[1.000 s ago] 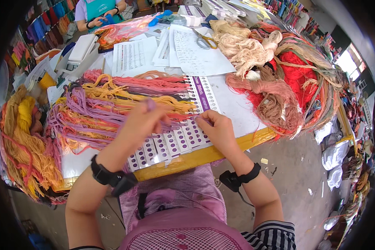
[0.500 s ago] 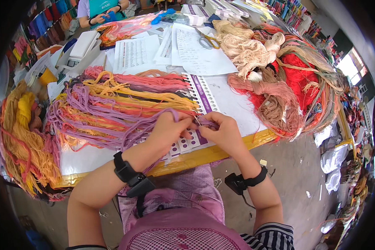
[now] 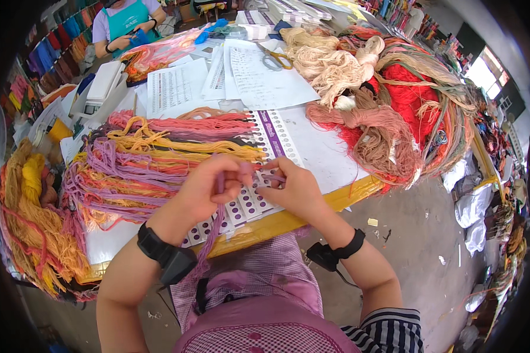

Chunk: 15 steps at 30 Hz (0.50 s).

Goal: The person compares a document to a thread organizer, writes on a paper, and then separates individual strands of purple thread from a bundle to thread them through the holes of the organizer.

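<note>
My left hand (image 3: 213, 179), fingers curled, is closed on a bundle of light purple thread (image 3: 211, 242) that hangs down over the table's front edge. Just to its right, my right hand (image 3: 295, 187) pinches with thumb and fingers, and a bit of purple shows between them. Both are over a white punched thread card (image 3: 281, 140) with a purple stripe and rows of holes. Strands of pink, black, orange and yellow thread (image 3: 188, 138) run left from the card's holes. More purple thread (image 3: 112, 162) lies across them. The exact grip on the strands is partly hidden by my fingers.
Scissors (image 3: 277, 60) with yellow handles lie on printed sheets (image 3: 259, 82). Beige, brown and red skeins (image 3: 406, 100) are heaped at right, yellow and orange ones (image 3: 26, 212) at left. Yellow tape covers the table's front edge (image 3: 265, 222). Across the table, a person in a teal apron (image 3: 126, 26) handles blue thread.
My hands have drawn slightly apart. My left hand has moved left and turned, and the purple bundle that lay across the table now hangs below it. The view has shifted a little.
</note>
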### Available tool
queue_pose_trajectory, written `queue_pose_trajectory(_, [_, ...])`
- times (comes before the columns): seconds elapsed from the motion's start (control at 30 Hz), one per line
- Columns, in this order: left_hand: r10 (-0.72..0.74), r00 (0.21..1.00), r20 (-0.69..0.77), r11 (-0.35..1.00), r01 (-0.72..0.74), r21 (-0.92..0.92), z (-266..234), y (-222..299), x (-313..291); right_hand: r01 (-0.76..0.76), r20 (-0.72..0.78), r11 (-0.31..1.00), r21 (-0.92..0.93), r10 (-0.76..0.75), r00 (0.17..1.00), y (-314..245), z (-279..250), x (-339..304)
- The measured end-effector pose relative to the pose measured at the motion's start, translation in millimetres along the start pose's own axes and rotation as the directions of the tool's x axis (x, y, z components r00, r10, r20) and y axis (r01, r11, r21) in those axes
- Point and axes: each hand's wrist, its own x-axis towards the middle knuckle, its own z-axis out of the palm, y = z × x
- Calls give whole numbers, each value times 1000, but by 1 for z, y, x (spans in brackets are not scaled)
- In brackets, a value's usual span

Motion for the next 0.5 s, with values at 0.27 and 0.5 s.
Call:
queue_pose_trajectory(0.27, [179, 973, 143, 393, -204, 896, 25, -12, 28, -10, -72, 977, -211, -6, 997, 21, 10, 2])
queue_pose_trajectory(0.5, [82, 945, -316, 897, 68, 436, -113, 68, -41, -30, -96, 992, -121, 19, 995, 11, 7, 0])
